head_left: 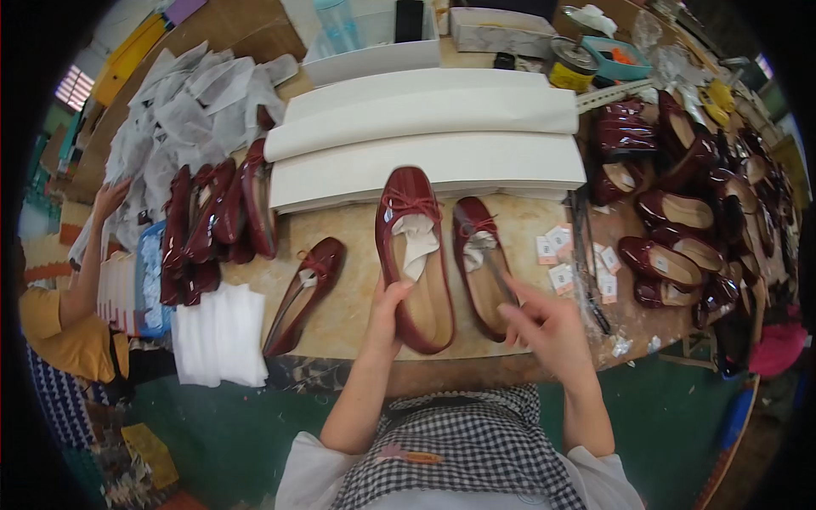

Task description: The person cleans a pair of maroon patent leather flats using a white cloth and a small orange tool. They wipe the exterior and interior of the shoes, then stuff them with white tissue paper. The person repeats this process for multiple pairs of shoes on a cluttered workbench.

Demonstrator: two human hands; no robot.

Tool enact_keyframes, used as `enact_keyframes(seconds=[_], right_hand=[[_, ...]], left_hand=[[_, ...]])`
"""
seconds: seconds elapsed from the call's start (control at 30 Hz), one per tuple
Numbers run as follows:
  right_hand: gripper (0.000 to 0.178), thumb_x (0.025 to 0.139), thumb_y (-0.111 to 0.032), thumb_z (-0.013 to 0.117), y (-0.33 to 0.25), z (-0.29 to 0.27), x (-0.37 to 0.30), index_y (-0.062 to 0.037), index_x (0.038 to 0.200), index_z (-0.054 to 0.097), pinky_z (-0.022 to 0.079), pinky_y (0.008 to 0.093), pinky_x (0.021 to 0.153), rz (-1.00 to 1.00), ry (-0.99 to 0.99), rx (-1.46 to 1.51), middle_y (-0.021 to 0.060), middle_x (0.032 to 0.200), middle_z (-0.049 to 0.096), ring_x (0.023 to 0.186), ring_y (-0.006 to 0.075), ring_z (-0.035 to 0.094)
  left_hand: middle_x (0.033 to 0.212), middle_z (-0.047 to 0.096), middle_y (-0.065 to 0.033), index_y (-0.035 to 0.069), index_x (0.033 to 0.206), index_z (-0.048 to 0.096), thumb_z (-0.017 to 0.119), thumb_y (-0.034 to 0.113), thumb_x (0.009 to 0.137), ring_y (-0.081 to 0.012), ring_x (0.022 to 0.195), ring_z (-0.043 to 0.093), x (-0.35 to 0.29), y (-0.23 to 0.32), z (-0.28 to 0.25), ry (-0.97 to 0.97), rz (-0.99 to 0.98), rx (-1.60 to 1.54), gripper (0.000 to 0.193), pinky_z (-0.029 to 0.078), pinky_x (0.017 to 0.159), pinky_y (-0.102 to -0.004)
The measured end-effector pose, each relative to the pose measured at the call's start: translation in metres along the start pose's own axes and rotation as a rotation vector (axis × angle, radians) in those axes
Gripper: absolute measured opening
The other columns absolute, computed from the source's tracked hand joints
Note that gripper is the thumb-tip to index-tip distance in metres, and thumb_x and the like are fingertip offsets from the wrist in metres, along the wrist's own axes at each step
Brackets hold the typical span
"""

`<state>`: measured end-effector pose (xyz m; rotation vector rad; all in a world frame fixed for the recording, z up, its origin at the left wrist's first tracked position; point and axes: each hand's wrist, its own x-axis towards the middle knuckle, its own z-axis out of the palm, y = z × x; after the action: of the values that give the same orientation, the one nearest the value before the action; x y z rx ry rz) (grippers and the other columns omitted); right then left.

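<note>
My left hand (pixel 387 310) is closed around the heel side of a shiny dark red ballet flat (pixel 446 310) with a bow, its toe pointing away and crumpled pale paper (pixel 415 242) stuffed in the front. Just right of it lies a matching flat (pixel 466 219), also paper-stuffed, with a thin grey strip (pixel 493 270) along its inside. My right hand (pixel 557 336) is at that shoe's heel, its index finger and thumb closed at the strip's near end; the exact contact is partly hidden. A third red flat (pixel 327 253) rests tilted on the left, with a similar strip inside.
White paper sheets (pixel 425 157) are stacked behind the shoes. More red flats stand at left (pixel 204 208) and pile up at right (pixel 680 208). Price tags (pixel 561 276) lie near my right hand. White folded sheets (pixel 219 336) sit front left. Another person's arm (pixel 85 263) reaches toward crumpled tissue (pixel 200 106).
</note>
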<state>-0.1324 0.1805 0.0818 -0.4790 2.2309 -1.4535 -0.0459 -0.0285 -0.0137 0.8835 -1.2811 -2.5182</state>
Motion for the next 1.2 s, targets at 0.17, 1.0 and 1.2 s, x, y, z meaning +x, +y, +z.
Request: enact_keyframes(seconds=[0.17,1.0,1.2], right_hand=[[0.030,0.087,-0.013,0.062,-0.018,0.029,0.008,-0.0022,0.116,0.063,0.037,0.0289,0.046,-0.082,-0.171,-0.043,0.0147,0.055,0.049,0.044,0.0152,0.048],[0.019,0.088,-0.022,0.059,0.133,-0.096,0.054,-0.0040,0.090,0.065,0.051,0.0421,0.063,-0.037,0.535,-0.956,0.0147,0.085,0.068,0.072,0.0325,0.066],[0.034,0.086,-0.035,0.063,0.125,-0.107,0.114,-0.0091,0.107,0.058,0.050,0.0467,0.067,0.023,0.647,-0.803,0.0156,0.082,0.067,0.079,0.0351,0.066]], left_hand=[[0.134,0.046,-0.0132,0.001,0.142,0.031,0.056,0.022,0.087,-0.0213,0.122,0.045,-0.008,0.010,0.010,-0.006,0.297,0.149,0.064,0.035,0.103,-0.0331],[0.106,0.062,-0.0189,0.001,0.137,0.041,0.063,0.011,0.083,-0.0292,0.097,0.062,-0.013,0.033,0.018,0.159,0.708,1.234,0.059,0.050,0.083,-0.0364],[0.066,0.062,-0.0121,-0.001,0.141,0.037,0.059,0.018,0.084,-0.0220,0.062,0.063,0.027,-0.029,0.051,-0.104,0.301,1.145,0.064,0.048,0.059,-0.0344]])
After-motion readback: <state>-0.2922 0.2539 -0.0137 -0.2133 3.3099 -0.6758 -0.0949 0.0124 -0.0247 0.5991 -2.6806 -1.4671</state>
